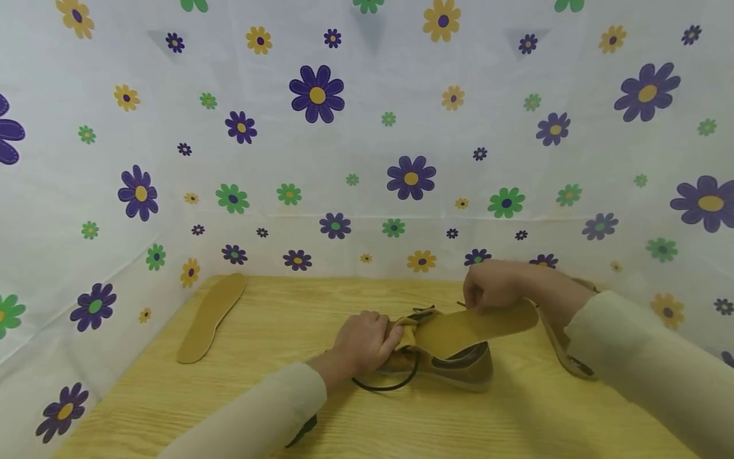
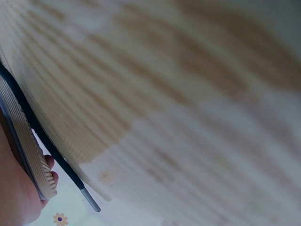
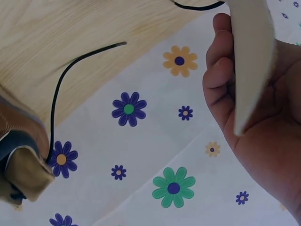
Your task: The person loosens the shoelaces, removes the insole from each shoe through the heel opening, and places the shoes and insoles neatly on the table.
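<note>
A brown shoe (image 1: 470,373) with black laces lies on its base at the middle of the table. My left hand (image 1: 362,344) grips its front part, the thumb near the pulled-up tan tongue (image 1: 406,336). In the left wrist view the ribbed sole (image 2: 29,146) shows with fingers curled past its edge. My right hand (image 1: 497,285) holds a tan insole (image 1: 478,328) by its upper side. One end of that insole is at the shoe's opening; the other points right. In the right wrist view the insole (image 3: 253,61) stands edge-on against curled fingers; the thumb is hidden.
A second insole (image 1: 211,319) lies flat at the table's left back. Another shoe (image 1: 573,363) is at the right, partly behind the right forearm. A black lace (image 1: 395,387) loops onto the wooden table (image 1: 275,319). Flower-printed white sheeting (image 1: 344,146) rises behind the table.
</note>
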`<act>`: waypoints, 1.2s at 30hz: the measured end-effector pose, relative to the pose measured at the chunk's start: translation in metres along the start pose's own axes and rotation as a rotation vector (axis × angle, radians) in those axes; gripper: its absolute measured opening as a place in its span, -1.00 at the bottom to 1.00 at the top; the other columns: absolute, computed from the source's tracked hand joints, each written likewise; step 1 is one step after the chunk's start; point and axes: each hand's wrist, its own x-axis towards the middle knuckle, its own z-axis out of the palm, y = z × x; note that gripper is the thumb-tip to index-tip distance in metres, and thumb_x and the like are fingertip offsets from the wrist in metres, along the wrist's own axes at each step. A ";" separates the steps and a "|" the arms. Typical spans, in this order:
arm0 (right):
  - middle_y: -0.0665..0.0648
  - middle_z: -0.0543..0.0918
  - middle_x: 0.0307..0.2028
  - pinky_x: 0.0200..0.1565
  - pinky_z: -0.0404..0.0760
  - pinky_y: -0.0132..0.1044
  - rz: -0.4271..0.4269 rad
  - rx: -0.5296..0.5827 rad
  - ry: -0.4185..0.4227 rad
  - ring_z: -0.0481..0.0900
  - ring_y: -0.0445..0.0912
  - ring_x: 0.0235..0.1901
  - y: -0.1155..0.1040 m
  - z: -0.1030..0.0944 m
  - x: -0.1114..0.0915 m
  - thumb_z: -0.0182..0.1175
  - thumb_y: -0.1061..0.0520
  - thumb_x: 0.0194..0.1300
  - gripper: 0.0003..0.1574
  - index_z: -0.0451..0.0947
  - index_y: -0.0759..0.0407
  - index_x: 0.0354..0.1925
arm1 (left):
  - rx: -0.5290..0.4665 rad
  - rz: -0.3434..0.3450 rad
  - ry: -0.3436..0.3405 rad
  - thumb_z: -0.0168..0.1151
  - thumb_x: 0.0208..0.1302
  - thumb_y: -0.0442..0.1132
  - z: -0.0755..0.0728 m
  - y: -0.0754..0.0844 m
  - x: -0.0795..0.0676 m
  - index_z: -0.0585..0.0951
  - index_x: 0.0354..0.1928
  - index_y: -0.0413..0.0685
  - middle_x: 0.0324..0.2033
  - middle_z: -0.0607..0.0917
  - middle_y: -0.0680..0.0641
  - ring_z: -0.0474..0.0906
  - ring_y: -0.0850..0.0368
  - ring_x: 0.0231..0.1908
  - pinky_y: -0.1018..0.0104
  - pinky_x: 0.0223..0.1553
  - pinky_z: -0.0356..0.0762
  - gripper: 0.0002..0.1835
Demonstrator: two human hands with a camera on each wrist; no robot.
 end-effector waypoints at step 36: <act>0.04 0.53 -0.39 -0.34 0.43 -0.29 0.196 -0.055 0.027 0.42 -0.08 -0.39 0.053 -0.001 -0.022 -0.04 0.55 -0.03 -0.56 0.56 0.08 -0.43 | -0.032 -0.034 -0.020 -0.42 0.41 0.19 -0.005 -0.010 -0.009 0.58 -0.17 -0.11 -0.22 0.64 -0.09 0.56 -0.01 -0.15 0.09 -0.11 0.51 -0.36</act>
